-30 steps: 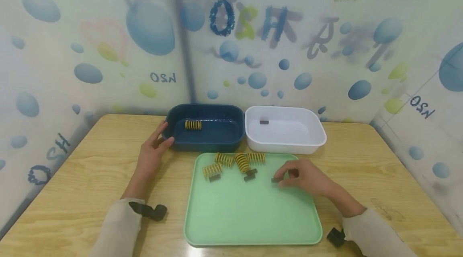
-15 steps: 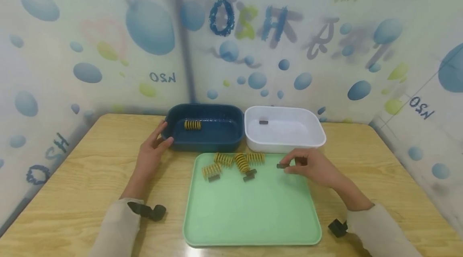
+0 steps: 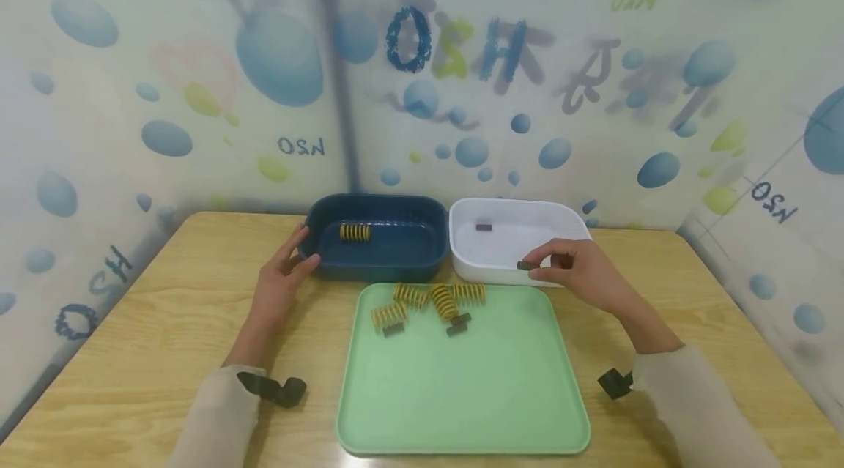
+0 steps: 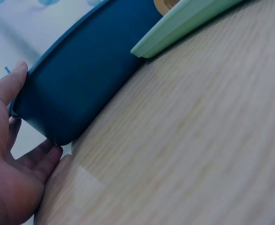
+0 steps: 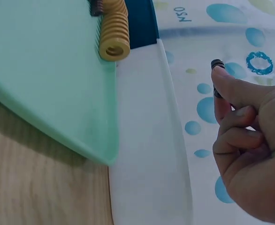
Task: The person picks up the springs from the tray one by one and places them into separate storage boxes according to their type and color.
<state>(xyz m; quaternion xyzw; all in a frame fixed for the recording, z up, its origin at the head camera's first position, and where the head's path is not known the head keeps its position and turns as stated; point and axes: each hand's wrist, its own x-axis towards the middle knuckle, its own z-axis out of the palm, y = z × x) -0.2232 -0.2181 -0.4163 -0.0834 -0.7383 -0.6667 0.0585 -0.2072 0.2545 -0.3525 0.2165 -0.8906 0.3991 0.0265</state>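
Note:
In the head view, my right hand (image 3: 583, 277) pinches a small dark coil spring (image 3: 526, 266) between thumb and finger, over the front rim of the white bin (image 3: 527, 226). The right wrist view shows the spring's ends above and below the thumb. My left hand (image 3: 275, 288) rests against the left end of the dark blue bin (image 3: 412, 237), its thumb at the rim. Inside the blue bin lies a yellow coil spring (image 3: 354, 233). A second dark spring (image 3: 484, 228) lies in the white bin. Several larger yellow springs (image 3: 444, 302) and smaller dark springs (image 3: 393, 329) lie on the green tray (image 3: 461, 395).
Both bins stand side by side at the back of the wooden table (image 3: 158, 321), close to the patterned backdrop (image 3: 409, 160). Directly in front of them is the tray, its springs grouped along the far edge. Black wrist cameras are strapped to both forearms.
My right hand has lifted the dark spring off the tray's right side and carried it away from me, up to the white bin's front rim. The left hand stays at the blue bin.

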